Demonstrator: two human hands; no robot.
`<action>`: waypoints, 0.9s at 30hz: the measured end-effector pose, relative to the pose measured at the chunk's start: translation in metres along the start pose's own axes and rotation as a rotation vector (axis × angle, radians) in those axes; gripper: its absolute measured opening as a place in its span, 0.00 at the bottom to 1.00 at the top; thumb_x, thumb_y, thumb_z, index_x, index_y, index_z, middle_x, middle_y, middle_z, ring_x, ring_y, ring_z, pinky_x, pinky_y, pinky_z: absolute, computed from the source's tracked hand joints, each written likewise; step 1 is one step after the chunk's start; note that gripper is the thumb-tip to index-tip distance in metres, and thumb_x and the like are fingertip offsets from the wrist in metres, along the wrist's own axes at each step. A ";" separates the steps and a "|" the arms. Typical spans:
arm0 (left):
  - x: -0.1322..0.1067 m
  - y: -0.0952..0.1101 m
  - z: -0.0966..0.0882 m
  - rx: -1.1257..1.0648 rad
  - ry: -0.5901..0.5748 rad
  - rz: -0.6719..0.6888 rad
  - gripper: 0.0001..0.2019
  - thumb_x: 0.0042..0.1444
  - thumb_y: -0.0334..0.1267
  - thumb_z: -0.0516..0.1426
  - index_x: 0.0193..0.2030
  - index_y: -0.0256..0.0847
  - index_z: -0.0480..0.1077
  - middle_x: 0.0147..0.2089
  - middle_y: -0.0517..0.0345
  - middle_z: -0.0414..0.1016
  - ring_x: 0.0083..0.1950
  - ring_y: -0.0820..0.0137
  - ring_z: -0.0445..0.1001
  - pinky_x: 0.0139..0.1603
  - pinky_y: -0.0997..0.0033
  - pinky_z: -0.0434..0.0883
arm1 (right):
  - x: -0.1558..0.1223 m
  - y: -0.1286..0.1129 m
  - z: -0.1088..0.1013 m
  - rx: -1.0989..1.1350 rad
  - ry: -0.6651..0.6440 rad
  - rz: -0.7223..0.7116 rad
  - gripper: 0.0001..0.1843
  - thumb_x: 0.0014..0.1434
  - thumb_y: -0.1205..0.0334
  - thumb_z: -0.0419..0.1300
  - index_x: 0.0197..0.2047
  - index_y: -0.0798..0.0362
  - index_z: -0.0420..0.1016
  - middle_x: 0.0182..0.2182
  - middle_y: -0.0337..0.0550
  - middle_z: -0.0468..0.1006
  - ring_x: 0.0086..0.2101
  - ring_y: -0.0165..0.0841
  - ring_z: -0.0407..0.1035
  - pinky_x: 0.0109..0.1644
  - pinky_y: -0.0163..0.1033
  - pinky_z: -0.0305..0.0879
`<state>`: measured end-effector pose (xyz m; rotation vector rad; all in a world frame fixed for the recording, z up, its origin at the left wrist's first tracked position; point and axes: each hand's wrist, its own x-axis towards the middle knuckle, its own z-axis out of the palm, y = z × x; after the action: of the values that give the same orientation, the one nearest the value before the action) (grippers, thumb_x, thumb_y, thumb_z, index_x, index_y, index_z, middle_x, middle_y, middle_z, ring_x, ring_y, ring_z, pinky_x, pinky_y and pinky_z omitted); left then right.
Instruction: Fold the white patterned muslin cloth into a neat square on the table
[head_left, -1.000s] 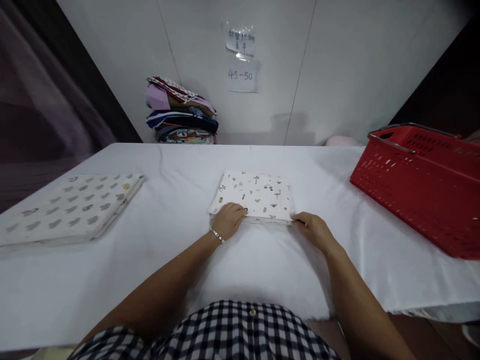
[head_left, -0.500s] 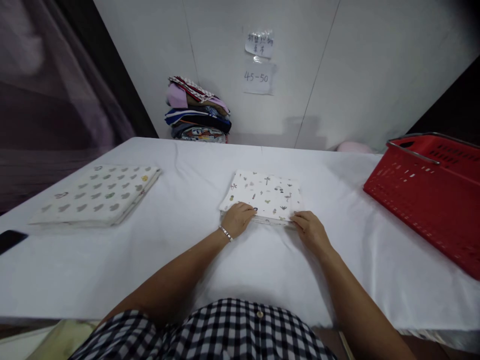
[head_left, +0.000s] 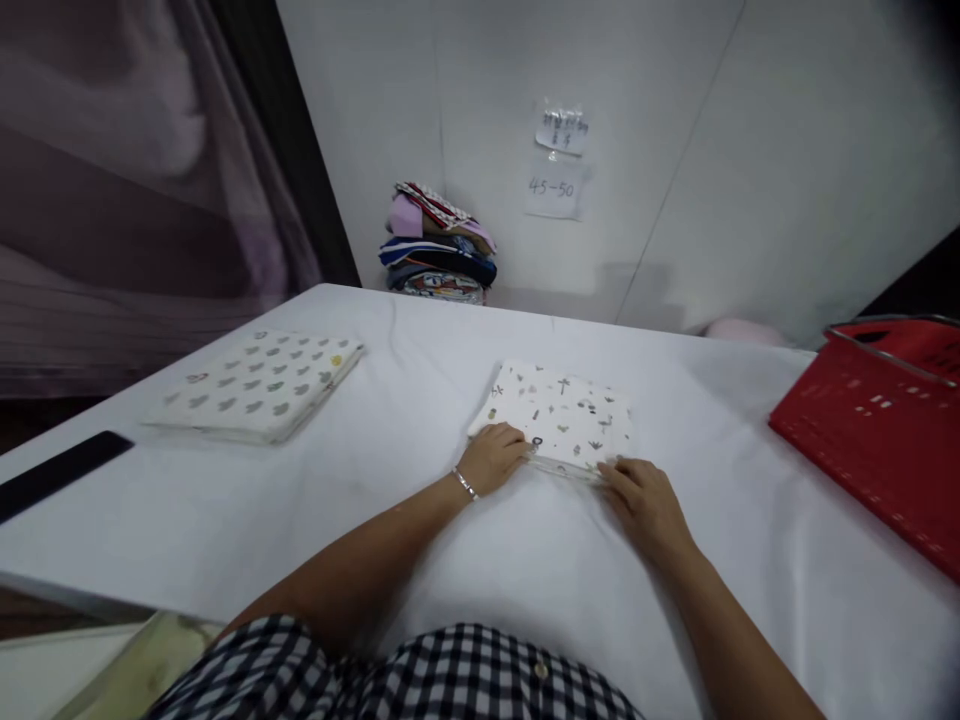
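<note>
Left hand (head_left: 493, 460) and right hand (head_left: 651, 508) are touching a folded motif-print cloth (head_left: 559, 412), frame center-right, pinch unclear; it's likely handling light, soft, best gripped at lower corners.

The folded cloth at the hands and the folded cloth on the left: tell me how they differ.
Print: the middle cloth has small, varied, scattered motifs; the left cloth has rows of mostly grey, similar shapes.
Contact: the left hand and right hand touch the middle cloth's near edge; neither touches the left cloth.
Size: the left cloth looks wider in the picture than the middle cloth.
Both are pale, folded and lying flat.
</note>
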<state>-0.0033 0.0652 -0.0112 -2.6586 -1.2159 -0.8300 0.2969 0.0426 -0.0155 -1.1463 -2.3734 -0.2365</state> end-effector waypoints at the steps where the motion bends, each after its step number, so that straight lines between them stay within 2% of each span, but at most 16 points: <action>1: -0.002 -0.003 -0.002 0.010 -0.012 -0.013 0.07 0.60 0.37 0.54 0.42 0.41 0.70 0.42 0.54 0.73 0.44 0.67 0.67 0.44 0.65 0.64 | -0.001 0.001 0.003 -0.015 0.012 -0.009 0.16 0.61 0.62 0.52 0.52 0.49 0.71 0.44 0.50 0.73 0.44 0.40 0.65 0.44 0.45 0.61; 4: -0.009 -0.012 -0.005 0.029 -0.034 -0.049 0.07 0.59 0.37 0.55 0.43 0.41 0.70 0.43 0.54 0.73 0.46 0.66 0.67 0.46 0.63 0.63 | -0.002 0.003 0.012 -0.039 0.049 -0.037 0.15 0.62 0.64 0.52 0.50 0.49 0.72 0.46 0.49 0.73 0.47 0.40 0.64 0.45 0.45 0.61; 8: -0.016 -0.020 -0.005 0.018 -0.032 -0.074 0.06 0.60 0.36 0.54 0.40 0.40 0.71 0.41 0.55 0.74 0.44 0.68 0.69 0.45 0.65 0.64 | -0.004 0.006 0.017 -0.065 0.063 -0.065 0.14 0.62 0.65 0.51 0.48 0.49 0.74 0.43 0.46 0.76 0.45 0.39 0.66 0.44 0.43 0.61; 14: -0.028 -0.032 -0.020 -0.012 0.006 -0.130 0.08 0.61 0.37 0.52 0.39 0.40 0.72 0.40 0.54 0.74 0.44 0.67 0.68 0.46 0.63 0.64 | 0.000 0.004 0.005 -0.029 0.008 -0.042 0.14 0.61 0.57 0.53 0.47 0.50 0.74 0.43 0.47 0.75 0.44 0.40 0.68 0.45 0.46 0.62; 19: -0.038 -0.042 -0.029 -0.080 0.068 -0.159 0.09 0.60 0.35 0.52 0.42 0.40 0.71 0.43 0.52 0.73 0.46 0.66 0.66 0.46 0.62 0.66 | 0.026 -0.012 0.001 0.049 0.011 -0.029 0.14 0.62 0.59 0.51 0.48 0.50 0.73 0.43 0.49 0.75 0.42 0.40 0.69 0.44 0.47 0.63; 23: -0.039 -0.043 -0.026 -0.091 0.084 -0.186 0.09 0.60 0.32 0.50 0.42 0.40 0.71 0.43 0.52 0.71 0.45 0.67 0.66 0.44 0.65 0.68 | 0.049 -0.030 0.012 0.048 0.002 -0.053 0.14 0.63 0.61 0.49 0.46 0.49 0.75 0.41 0.48 0.76 0.40 0.40 0.68 0.42 0.47 0.63; 27: -0.040 -0.044 -0.023 -0.034 0.069 -0.207 0.10 0.61 0.31 0.49 0.41 0.41 0.72 0.42 0.54 0.71 0.43 0.69 0.66 0.42 0.68 0.67 | 0.052 -0.039 0.023 0.077 -0.007 -0.056 0.14 0.63 0.65 0.49 0.42 0.51 0.76 0.37 0.47 0.76 0.37 0.38 0.67 0.38 0.43 0.63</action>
<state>-0.0670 0.0611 -0.0185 -2.5367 -1.4904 -0.9710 0.2307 0.0622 -0.0074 -1.0476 -2.4013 -0.1588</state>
